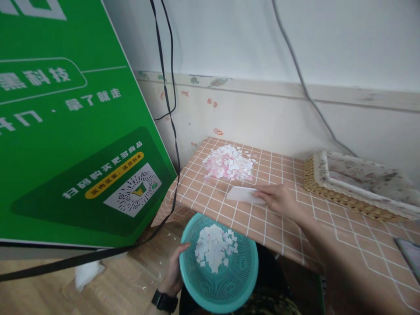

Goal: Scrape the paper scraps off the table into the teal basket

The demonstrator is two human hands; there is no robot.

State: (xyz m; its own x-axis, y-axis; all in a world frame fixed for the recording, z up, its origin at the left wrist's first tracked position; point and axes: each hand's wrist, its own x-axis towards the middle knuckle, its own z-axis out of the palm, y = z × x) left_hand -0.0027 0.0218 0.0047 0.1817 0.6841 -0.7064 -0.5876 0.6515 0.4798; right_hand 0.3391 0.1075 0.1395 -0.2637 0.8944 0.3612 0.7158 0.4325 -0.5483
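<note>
Note teal basket (241, 275), rim-gripped by left hand (173, 267) before the table (278, 171), presumably for steadiness, flat white piece (241, 194), finger-pinched by right hand (278, 199) over the table, and scrap pile (229, 162) atop the table.

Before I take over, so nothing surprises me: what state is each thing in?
Colander: open, partly filled with paper bits
Paper pile: loose, heaped on the table
White card: gripped by the right hand
Left hand: closed on colander rim
Wicker basket: uncovered, cloth-lined
Watch: strapped on left wrist
Grey cable: hanging down
</note>
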